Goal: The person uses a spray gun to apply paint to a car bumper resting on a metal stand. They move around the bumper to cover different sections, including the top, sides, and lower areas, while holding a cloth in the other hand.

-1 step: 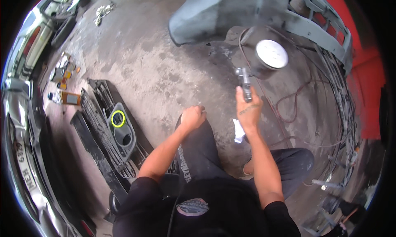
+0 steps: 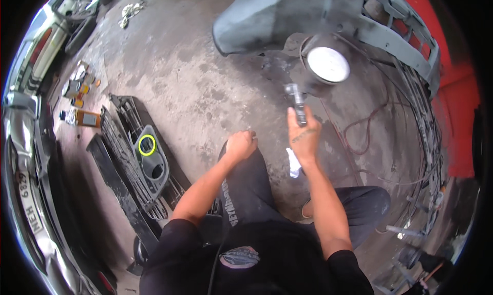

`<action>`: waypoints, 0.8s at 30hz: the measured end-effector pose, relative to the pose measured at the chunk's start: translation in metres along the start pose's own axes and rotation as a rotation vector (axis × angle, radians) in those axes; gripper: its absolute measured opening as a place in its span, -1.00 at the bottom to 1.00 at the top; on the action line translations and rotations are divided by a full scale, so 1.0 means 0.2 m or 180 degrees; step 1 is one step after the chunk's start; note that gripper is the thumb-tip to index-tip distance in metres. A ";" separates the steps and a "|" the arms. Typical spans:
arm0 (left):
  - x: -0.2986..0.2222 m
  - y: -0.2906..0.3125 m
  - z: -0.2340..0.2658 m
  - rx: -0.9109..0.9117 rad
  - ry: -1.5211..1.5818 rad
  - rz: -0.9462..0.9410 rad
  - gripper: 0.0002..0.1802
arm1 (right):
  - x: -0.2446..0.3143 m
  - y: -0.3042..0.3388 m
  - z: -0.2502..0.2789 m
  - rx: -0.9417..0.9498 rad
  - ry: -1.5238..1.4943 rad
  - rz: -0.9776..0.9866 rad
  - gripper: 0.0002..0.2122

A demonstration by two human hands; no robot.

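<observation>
My right hand [image 2: 305, 138] is closed round the handle of a silver spray gun [image 2: 295, 97], held out in front of me above the floor. The gun's dark cup with a round white lid [image 2: 328, 64] sits beyond the hand, slightly blurred. Past it lies a large grey car bumper [image 2: 272, 20], not touching the gun. My left hand [image 2: 240, 146] rests on my bent left knee, its fingers curled and nothing visible in them. A crumpled white scrap [image 2: 294, 163] lies on the floor beside my right wrist.
Black grille parts [image 2: 136, 156] and a grey bezel [image 2: 153, 164] with a yellow-green ring lie at my left. Several bottles and cans [image 2: 82, 119] stand beyond them. A silver car [image 2: 38, 213] borders the far left. A reddish hose [image 2: 367, 141] loops across the floor at right.
My right hand has shifted slightly to the left, carrying the spray gun and its white-lidded cup along. My left hand stays on the knee.
</observation>
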State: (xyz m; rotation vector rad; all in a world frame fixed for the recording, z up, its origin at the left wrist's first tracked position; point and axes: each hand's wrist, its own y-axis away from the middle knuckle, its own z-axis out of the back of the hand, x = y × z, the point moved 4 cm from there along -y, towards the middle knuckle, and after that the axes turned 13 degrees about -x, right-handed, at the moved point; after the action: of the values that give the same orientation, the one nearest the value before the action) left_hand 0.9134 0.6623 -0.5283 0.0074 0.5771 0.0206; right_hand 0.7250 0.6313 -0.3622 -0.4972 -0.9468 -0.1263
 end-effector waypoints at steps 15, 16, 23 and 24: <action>0.09 0.05 0.03 -0.0155 0.0108 0.0021 -0.69 | 0.07 0.16 -0.47 0.0300 0.0005 0.0611 -0.74; 0.08 0.06 0.05 -0.0180 0.0153 0.0032 -0.70 | 0.07 0.17 -0.47 0.0204 0.0085 0.0530 -0.74; 0.09 0.06 0.06 0.0106 0.0132 0.0108 -0.73 | 0.22 0.26 -0.67 0.0698 -0.0138 0.0802 -0.72; 0.11 0.08 0.06 -0.0019 0.0197 0.0115 -0.74 | 0.24 0.25 -0.70 0.0793 -0.0239 0.0847 -0.72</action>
State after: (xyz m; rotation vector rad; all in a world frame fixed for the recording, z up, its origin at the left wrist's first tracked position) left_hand 0.9374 0.6784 -0.5307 0.0113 0.6388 0.0579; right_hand 0.8741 0.6164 -0.4091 -0.3945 -0.9455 0.2497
